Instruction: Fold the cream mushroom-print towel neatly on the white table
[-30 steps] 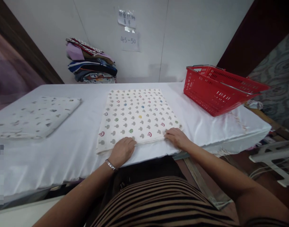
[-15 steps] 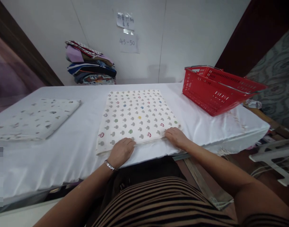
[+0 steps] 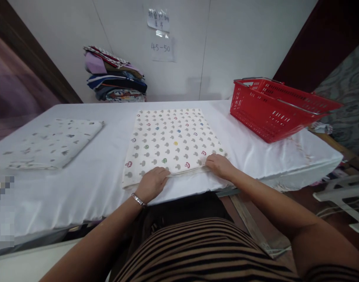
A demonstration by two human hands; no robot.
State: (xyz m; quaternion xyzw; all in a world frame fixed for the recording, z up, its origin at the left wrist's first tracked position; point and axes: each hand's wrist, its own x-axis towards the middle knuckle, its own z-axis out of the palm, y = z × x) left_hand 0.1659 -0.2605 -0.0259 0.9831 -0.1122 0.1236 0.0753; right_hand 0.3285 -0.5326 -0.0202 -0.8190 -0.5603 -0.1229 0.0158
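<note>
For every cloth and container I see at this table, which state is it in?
Cream mushroom-print cloth: folded flat, near edge under left hand and right hand.
White cloth with scattered print: folded, flat.
Red plastic basket: open-topped, metal handles lowered.
Multicoloured fabric pile: folded, stacked unevenly.
White shiny table cover: spread, wrinkled.
</note>
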